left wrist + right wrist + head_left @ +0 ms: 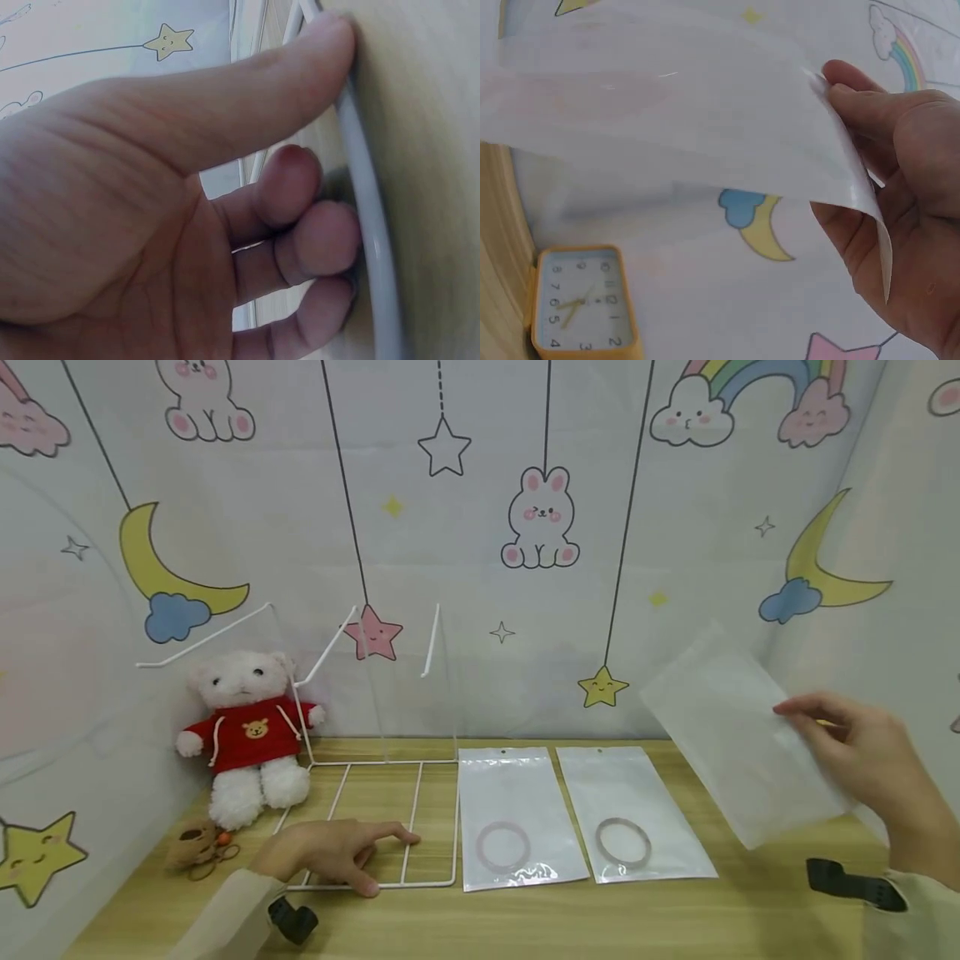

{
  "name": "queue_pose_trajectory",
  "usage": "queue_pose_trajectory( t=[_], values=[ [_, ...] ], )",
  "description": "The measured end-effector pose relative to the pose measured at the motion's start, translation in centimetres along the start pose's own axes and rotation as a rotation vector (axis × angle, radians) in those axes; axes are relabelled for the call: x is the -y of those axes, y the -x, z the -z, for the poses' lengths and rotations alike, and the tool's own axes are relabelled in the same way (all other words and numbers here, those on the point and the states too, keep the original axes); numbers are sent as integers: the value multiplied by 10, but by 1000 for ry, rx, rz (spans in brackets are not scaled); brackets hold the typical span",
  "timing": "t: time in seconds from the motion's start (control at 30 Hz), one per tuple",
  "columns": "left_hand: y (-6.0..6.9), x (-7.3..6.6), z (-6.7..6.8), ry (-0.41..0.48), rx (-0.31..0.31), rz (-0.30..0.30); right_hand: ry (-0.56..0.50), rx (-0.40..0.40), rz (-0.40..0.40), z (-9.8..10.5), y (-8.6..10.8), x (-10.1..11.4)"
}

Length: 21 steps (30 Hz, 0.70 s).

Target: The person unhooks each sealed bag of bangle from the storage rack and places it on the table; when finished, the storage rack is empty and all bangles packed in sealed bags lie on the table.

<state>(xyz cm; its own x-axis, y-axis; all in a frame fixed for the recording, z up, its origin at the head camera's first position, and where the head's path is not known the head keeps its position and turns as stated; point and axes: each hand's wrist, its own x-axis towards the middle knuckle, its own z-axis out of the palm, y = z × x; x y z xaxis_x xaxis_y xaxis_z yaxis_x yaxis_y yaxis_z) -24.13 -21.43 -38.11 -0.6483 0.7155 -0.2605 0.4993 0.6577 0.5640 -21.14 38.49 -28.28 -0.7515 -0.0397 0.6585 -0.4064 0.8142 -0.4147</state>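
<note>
In the head view, my left hand (337, 852) rests on the base of a white wire rack (427, 884), index finger stretched over a wire. From the left wrist view, the thumb presses against the front wire while the other fingers bend loosely beside it. My right hand (862, 752) pinches a translucent white plastic bag (738, 743) by its edge, held up above the table at the right. Two similar bags, one left (506, 793) and one right (622, 785), lie flat beside the rack. A pink ring (477, 847) shows in one, a brownish ring (599, 841) in the other.
A white teddy bear in a red sweater (251, 731) sits behind the rack's left side. Near it lies a small brown item with an orange bead (193, 847). The right wrist view shows a yellow-framed clock (585, 300). A cartoon-printed cloth (480, 552) hangs behind the table.
</note>
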Motion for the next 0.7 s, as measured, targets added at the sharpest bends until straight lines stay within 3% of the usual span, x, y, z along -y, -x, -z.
queue_pose_trajectory(
  t=[0.3, 0.5, 0.7],
  values=[
    [2, -2, 2, 4, 3, 16, 44, 269, -124, -7, 4, -35],
    [1, -2, 1, 24, 10, 28, 75, 368, -176, -13, 7, -42],
    [0, 0, 0, 32, 14, 32, 57, 449, -301, -17, 12, -57]
  ],
)
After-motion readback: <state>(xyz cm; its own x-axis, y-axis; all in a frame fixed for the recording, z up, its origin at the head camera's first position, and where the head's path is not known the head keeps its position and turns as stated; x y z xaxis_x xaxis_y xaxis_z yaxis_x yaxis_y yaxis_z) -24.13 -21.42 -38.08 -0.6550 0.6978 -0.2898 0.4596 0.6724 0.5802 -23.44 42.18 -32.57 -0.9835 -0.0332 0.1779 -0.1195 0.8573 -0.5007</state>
